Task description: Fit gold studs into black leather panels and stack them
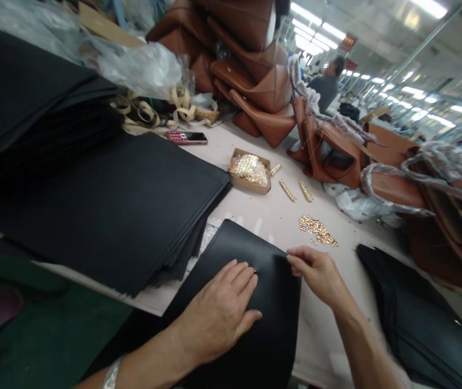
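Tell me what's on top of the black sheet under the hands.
The left hand lies palm down on the sheet, a small bit showing by its fingertips; the right hand pinches the far right corner. Whatever the left hand covers is hidden.

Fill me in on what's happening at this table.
A person's left hand lies palm down on a black sheet, while the right hand pinches its far right corner. Beyond them are loose gold pieces and a small box of more. Black stacks lie to the left and right.
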`<state>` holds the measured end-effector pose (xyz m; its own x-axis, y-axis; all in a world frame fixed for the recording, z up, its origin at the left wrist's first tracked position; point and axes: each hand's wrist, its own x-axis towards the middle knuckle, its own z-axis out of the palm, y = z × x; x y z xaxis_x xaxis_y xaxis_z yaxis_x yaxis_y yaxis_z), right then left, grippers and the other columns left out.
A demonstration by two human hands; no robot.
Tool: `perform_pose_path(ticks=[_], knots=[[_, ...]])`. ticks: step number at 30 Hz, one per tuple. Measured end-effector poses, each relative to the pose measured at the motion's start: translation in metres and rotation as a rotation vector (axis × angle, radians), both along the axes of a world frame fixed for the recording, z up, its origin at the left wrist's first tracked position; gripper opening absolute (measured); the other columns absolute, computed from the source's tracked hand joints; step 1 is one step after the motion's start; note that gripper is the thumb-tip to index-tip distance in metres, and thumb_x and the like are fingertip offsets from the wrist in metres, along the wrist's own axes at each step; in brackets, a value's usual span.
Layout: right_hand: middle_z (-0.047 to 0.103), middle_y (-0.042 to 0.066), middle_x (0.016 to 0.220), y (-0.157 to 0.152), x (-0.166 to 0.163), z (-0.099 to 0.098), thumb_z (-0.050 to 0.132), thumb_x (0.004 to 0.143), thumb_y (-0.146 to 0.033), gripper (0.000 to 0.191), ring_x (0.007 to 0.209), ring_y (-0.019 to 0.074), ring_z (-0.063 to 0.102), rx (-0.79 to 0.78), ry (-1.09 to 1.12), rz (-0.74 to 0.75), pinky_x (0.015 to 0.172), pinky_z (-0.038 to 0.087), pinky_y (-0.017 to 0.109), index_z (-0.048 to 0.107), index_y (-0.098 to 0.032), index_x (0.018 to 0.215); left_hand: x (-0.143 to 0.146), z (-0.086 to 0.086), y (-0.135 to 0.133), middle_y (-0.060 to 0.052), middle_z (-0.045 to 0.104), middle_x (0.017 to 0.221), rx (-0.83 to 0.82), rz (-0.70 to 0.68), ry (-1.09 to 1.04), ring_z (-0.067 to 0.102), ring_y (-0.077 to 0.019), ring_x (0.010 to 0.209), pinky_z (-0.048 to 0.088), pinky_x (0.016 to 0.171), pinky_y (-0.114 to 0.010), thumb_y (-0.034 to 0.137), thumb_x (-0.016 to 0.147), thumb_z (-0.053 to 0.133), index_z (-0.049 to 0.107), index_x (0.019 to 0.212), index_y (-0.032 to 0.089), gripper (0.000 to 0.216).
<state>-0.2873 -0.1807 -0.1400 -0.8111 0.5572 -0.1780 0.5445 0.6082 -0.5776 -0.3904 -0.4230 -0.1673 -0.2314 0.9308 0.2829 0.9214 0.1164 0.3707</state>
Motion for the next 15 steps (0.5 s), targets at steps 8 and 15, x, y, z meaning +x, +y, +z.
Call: perform_pose_path(ticks=[8,15], knots=[[0.069,-0.002,0.073,-0.067,-0.019,0.005,0.057,0.089,-0.028,0.017,0.066,0.0133,0.060,-0.099,0.047,0.220,0.065,0.044,0.024,0.072,-0.022,0.087,0.003,-0.006,-0.003,-0.011,0.057,0.133,0.011,0.009,-0.076,0.045,-0.0249,0.131,0.024,0.122,-0.041,0.043,0.097,0.046,0.050,0.134,0.011,0.050],[0.070,-0.003,0.072,-0.069,-0.033,0.014,0.056,0.087,-0.023,0.017,0.065,0.0126,0.060,-0.030,-0.084,0.250,0.063,0.042,0.024,0.072,-0.022,0.080,0.003,-0.007,-0.005,-0.010,0.057,0.133,0.047,0.007,-0.088,0.046,-0.0246,0.129,0.023,0.122,-0.040,0.039,0.096,0.047,0.050,0.134,0.010,0.048]])
